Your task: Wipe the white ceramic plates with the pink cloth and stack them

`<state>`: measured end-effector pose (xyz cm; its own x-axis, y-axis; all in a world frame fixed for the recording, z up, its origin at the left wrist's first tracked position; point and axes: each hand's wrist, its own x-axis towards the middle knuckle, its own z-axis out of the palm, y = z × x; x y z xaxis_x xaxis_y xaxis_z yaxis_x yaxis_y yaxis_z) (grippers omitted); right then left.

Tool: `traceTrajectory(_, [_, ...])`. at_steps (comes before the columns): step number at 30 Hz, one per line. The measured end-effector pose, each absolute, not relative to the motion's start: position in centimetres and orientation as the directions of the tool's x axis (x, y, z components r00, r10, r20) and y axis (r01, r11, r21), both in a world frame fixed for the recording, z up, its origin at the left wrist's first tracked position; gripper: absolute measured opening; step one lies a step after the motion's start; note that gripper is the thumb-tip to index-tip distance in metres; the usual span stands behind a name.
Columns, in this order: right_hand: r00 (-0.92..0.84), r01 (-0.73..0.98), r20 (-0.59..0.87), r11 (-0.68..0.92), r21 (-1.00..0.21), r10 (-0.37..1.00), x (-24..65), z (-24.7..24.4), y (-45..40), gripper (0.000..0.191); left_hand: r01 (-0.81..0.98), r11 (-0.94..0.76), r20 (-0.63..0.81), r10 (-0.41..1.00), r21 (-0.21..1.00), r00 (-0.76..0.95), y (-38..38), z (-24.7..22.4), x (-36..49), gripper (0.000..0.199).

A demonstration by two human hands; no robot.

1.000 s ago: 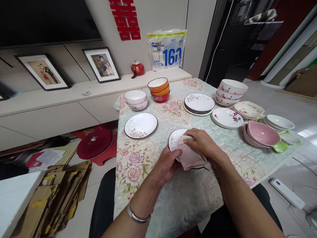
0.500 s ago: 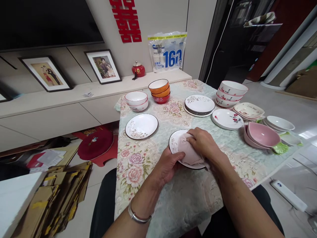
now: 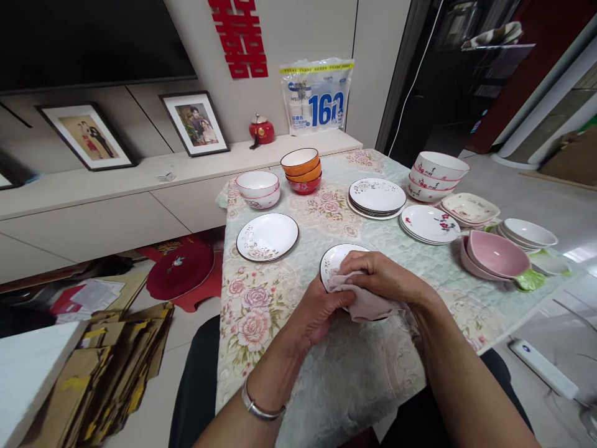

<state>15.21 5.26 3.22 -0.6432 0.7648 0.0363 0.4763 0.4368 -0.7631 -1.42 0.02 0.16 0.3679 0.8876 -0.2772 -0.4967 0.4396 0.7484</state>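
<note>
Compared with half a second ago, the right hand (image 3: 380,274) has shifted to the left over the plate (image 3: 337,256), and the cloth (image 3: 375,305) is now more bunched under its fingers, leaving more of the upper face bare. This suggests that the wiping has moved to another part and continues. The right fingers are closed on the cloth; the left hand (image 3: 318,311) grips the near left edge, its thumb on top. The plate is above the desk (image 3: 349,367); whether it touches, I cannot tell. It is white, dark-rimmed, with a faint pattern, partly covered.
</note>
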Motion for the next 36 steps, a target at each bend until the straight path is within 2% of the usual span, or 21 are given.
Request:
traceTrajectory(3, [-0.463, 0.635, -0.043, 0.297, -0.713, 0.886, 15.9, 3.0, 5.5, 0.023, -0.509, 0.435, -0.258, 0.887, 0.743, 0.382, 0.1, 0.0, -1.5, 0.051])
traceTrajectory(6, [-0.282, 0.782, 0.018, 0.241, -0.575, 0.959, 15.6, 2.8, 5.6, 0.027, -0.512, 0.434, -0.259, 0.889, 0.741, 0.378, 0.1, 0.0, -1.5, 0.056])
traceTrajectory(8, [-0.319, 0.789, 0.06, 0.3, -0.536, 0.946, 15.1, 2.9, 5.4, 0.026, -0.499, 0.437, -0.272, 0.888, 0.748, 0.371, 0.1, 0.1, -1.4, 0.054])
traceTrajectory(12, [-0.556, 0.597, 0.076, 0.462, -0.656, 0.828, 14.2, 3.0, 4.9, 0.024, -0.475, 0.438, -0.286, 0.888, 0.763, 0.36, 0.0, 0.2, -1.3, 0.045])
traceTrajectory(15, [-0.548, 0.571, 0.135, 0.487, -0.661, 0.826, 13.7, 2.6, 5.0, 0.023, -0.49, 0.438, -0.288, 0.89, 0.753, 0.352, 0.0, 0.4, -1.3, 0.042])
traceTrajectory(19, [-0.407, 0.758, 0.154, 0.427, -0.493, 0.901, 13.5, 2.0, 5.4, 0.026, -0.519, 0.424, -0.234, 0.89, 0.742, 0.393, 0.0, 0.3, -1.4, 0.051])
traceTrajectory(22, [-0.294, 0.9, 0.093, 0.308, -0.309, 0.951, 13.9, 2.4, 5.4, 0.026, -0.517, 0.432, -0.238, 0.886, 0.739, 0.399, 0.1, 0.0, -1.5, 0.06])
traceTrajectory(25, [-0.219, 0.961, 0.01, 0.218, -0.169, 0.976, 14.5, 3.3, 5.1, 0.024, -0.507, 0.435, -0.242, 0.883, 0.744, 0.403, 0.0, -0.1, -1.5, 0.062])
traceTrajectory(27, [-0.228, 0.962, -0.046, 0.218, -0.164, 0.973, 14.9, 3.8, 4.9, 0.02, -0.506, 0.438, -0.245, 0.881, 0.743, 0.404, 0.0, -0.1, -1.5, 0.06])
traceTrajectory(30, [-0.334, 0.911, -0.099, 0.294, -0.29, 0.937, 15.2, 4.1, 4.8, 0.013, -0.513, 0.458, -0.284, 0.879, 0.726, 0.383, 0.0, 0.1, -1.4, 0.055])
traceTrajectory(32, [-0.348, 0.887, -0.069, 0.305, -0.347, 0.935, 14.8, 3.9, 4.8, 0.013, -0.516, 0.477, -0.32, 0.873, 0.711, 0.367, 0.1, 0.1, -1.4, 0.054])
traceTrajectory(36, [-0.28, 0.92, 0.029, 0.277, -0.276, 0.96, 13.3, 3.3, 4.7, 0.019, -0.535, 0.507, -0.352, 0.86, 0.676, 0.37, 0.2, -0.2, -1.4, 0.045])
